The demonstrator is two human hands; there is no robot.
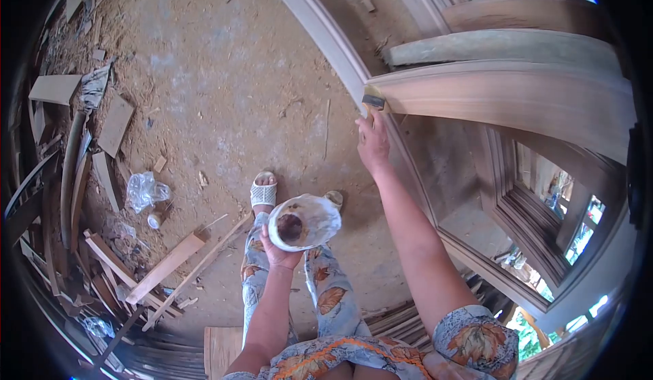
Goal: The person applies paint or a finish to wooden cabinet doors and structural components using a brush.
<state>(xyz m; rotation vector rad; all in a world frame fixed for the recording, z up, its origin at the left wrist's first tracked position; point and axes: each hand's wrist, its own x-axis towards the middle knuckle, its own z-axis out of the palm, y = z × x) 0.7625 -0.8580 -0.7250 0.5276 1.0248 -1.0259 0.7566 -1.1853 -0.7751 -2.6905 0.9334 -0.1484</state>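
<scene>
Pale reddish-brown timber, smooth and planed: a curved moulded door frame piece (517,101), broad and slightly arched, lying across other frame members at upper right. Stepped, recessed mouldings of the same wood sit below it, forming a nested rectangular panel (524,203).

Brush (373,100): short, flat, dark ferrule, bristle end pressed to the near end of the curved piece. The right hand (373,143) is closed about its handle, arm stretched forward.

Container (303,221): a round, cup-shaped vessel, whitish and heavily smeared outside, its mouth turned toward the camera. Inside, a dark brown residue coats the walls; whether liquid stands in it cannot be told. The left hand (279,252) cups it from beneath, fingers curled round the base, holding it near the knees, well apart from the brush.

Clothing: patterned trousers (326,291), grey-blue with orange leaf print; one white woven sandal (264,193) on the forward foot.

Floor (218,88): bare, dusty earth or concrete, littered with sawdust, chips and splinters. A long pale moulded strip (320,33) runs diagonally over it toward the frame.

Left margin: offcut boards (115,125), flat and rectangular; narrow battens (166,268); curved dark laths (68,169) stacked on edge; a crumpled clear plastic bag (146,190) with a small can (155,220) just beside it
</scene>
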